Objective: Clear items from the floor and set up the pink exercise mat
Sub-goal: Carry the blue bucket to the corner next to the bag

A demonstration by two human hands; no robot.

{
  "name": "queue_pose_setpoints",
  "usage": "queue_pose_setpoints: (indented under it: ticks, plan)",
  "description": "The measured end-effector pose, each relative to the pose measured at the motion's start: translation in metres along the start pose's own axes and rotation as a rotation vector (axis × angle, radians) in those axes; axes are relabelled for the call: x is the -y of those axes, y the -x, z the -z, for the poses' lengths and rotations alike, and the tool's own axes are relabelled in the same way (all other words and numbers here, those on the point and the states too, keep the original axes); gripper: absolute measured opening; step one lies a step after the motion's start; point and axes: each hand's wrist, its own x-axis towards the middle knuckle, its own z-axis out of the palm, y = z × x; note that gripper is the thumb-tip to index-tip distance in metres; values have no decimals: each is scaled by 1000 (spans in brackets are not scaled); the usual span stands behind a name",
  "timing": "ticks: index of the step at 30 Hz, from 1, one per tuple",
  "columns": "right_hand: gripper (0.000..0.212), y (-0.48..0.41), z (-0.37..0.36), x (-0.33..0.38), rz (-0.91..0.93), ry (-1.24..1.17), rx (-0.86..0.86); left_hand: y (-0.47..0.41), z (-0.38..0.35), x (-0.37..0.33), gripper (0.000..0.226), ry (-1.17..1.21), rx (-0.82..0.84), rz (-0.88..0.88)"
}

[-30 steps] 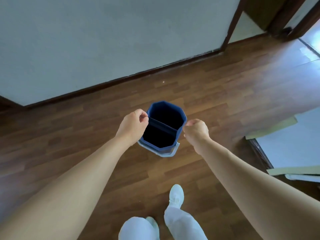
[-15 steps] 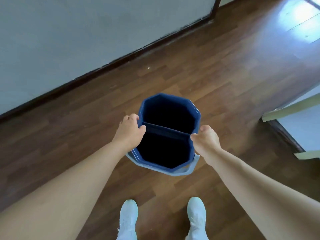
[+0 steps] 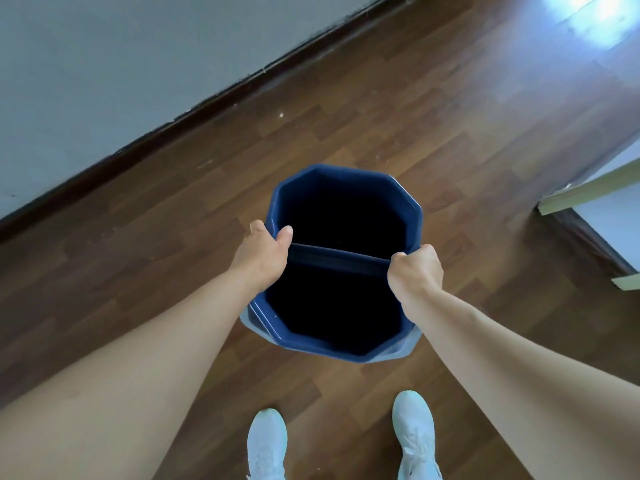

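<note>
**Wood floor, blue bin gripped at both sides**

Brown wood floor [image 3: 450,116] meets a grey wall [image 3: 121,64] along a dark skirting board [image 3: 207,109]. Just ahead of two white shoes [image 3: 266,441] a blue eight-sided bin [image 3: 346,171] stands upright, long axis vertical, its dark mouth facing up. A bar [image 3: 339,259] crosses the mouth from left to right. The left hand [image 3: 263,254] grips the left rim, thumb hooked inside. The right hand [image 3: 415,271] is curled round the right rim at the bar's end. Whether the base touches the floor cannot be told.
</note>
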Motion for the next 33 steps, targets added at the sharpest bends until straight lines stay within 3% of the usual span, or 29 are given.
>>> queue_pose_setpoints:
  ticks: [9,21,30,33]
  plan:
    - [30,69,63,52,69,-28,-4,77,75,-44,61,14,-74,-3]
    - [36,239,207,105,121,-208,-29,247,199,-118,73,20,-82,-119]
    - [20,362,305,72,111,-560,-229,368,246,-157,72,-261,-65,-502]
    - [28,395,338,47,111,-670,-300,408,243,-176,72,-400,-74,-643]
